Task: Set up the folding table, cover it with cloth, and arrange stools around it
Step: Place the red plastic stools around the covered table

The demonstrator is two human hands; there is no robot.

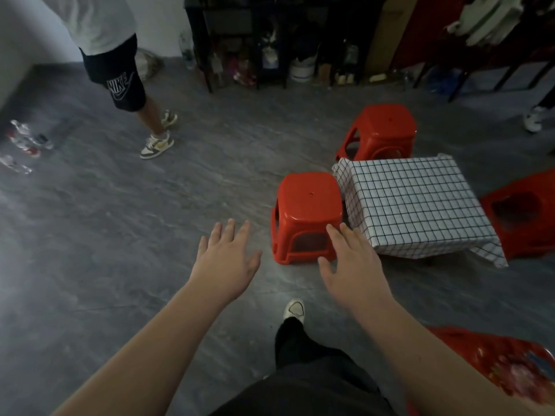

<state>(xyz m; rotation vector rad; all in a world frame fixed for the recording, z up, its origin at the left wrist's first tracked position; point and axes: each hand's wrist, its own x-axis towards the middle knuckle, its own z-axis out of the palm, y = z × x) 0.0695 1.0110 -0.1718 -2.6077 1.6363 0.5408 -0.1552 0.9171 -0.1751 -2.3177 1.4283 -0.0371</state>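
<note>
At the far left, a few plastic bottles lie on the grey floor; beside them a second person's legs stand in dark shorts and pale sneakers; behind, dark shelves line the wall. In the foreground the left hand reaches forward over the floor, fingers spread, its grip released and holding nothing; it hangs apart from the near red stool. The right hand is likewise spread flat, grip released, its fingertips in front of the stool's lower right corner; whether they touch it I cannot tell. That stool stands upright just beside the left edge of the low bench, which is covered by a white checked cloth hanging over its sides. A second red stool stands behind the bench; a third sits at its right side, cut by the frame. Below, the wearer's dark trouser leg and white shoe show; a red patterned bag lies at the lower right.
</note>
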